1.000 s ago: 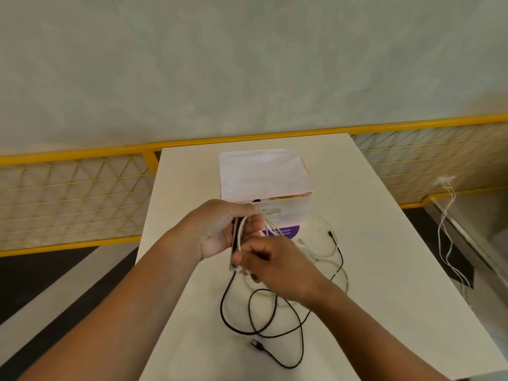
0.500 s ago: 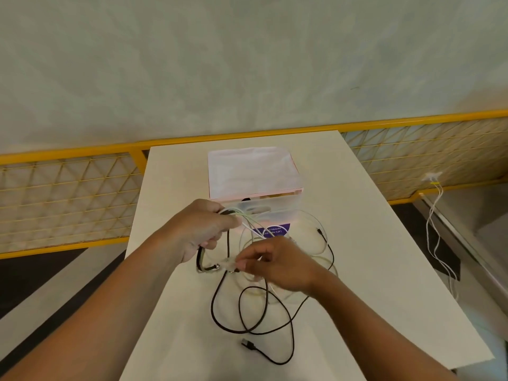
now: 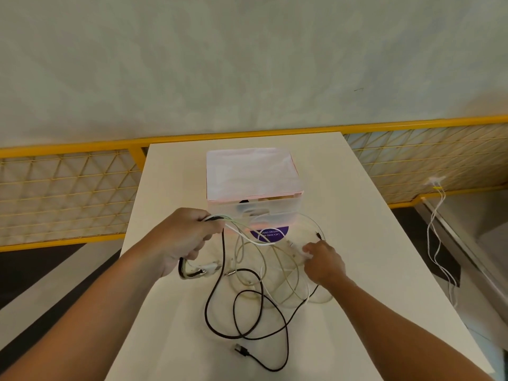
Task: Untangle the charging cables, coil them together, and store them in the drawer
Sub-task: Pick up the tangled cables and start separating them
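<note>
A tangle of charging cables lies on the white table [image 3: 371, 243]. A black cable [image 3: 220, 320] loops toward me and ends in a plug [image 3: 242, 350]. White cables [image 3: 286, 284] curl in loose rings on the right. My left hand [image 3: 187, 237] grips a bundle of black and white cable strands, with a short loop hanging below the fist. My right hand [image 3: 324, 259] pinches a white connector end at the right of the tangle. Behind the cables stands a translucent pink drawer box [image 3: 253, 185]; its drawer front faces me and looks closed.
A purple round sticker [image 3: 270, 233] lies on the table under the cables. A yellow mesh railing [image 3: 68, 193] runs behind the table. More white cables [image 3: 437, 229] hang from the railing at the right. Dark floor lies on both sides.
My right hand has moved to the right, away from my left hand, and now pinches a white connector. The left hand holds its bundle in about the same place.
</note>
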The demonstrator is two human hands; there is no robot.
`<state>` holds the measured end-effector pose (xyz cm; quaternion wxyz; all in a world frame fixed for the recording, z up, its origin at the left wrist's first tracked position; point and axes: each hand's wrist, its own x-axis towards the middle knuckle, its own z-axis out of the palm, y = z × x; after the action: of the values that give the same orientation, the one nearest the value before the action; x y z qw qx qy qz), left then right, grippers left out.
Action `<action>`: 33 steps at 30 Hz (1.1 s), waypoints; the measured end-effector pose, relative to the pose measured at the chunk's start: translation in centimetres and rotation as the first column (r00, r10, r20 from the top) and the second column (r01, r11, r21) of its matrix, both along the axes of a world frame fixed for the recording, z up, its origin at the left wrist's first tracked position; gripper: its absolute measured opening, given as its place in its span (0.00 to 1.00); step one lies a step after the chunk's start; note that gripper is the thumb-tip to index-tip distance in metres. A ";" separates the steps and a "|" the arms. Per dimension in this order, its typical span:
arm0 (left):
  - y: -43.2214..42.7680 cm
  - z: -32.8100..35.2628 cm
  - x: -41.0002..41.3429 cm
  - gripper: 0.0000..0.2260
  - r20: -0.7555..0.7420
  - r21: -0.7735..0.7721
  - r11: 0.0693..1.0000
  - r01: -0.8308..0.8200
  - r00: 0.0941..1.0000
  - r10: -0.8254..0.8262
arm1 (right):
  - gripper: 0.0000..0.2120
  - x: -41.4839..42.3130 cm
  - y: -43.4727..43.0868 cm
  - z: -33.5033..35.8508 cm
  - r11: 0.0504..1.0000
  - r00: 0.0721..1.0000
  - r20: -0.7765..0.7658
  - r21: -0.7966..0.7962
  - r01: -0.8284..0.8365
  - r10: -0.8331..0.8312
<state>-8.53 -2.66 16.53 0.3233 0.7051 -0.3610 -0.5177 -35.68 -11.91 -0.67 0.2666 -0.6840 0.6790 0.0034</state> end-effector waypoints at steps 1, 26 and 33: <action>0.1 0.0 0.0 0.06 -0.007 0.002 1.000 -0.001 1.000 0.001 | 0.19 0.0 0.0 -0.3 1.000 1.000 -0.021 -0.006 -0.018 0.018; -0.4 1.0 -1.4 0.06 -0.332 0.033 0.995 -0.095 0.938 0.101 | 0.07 4.1 0.8 15.4 0.967 0.833 0.506 -0.221 -0.126 0.224; -0.7 1.3 -1.8 0.06 -0.436 -0.017 0.997 -0.079 0.897 0.064 | 0.04 6.8 3.8 19.9 0.797 0.742 0.319 -0.085 -0.598 0.590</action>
<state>-10.35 -3.39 17.82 0.4266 0.5788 -0.2622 -0.6436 -28.87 -8.06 19.23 0.3687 -0.8519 0.3715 -0.0185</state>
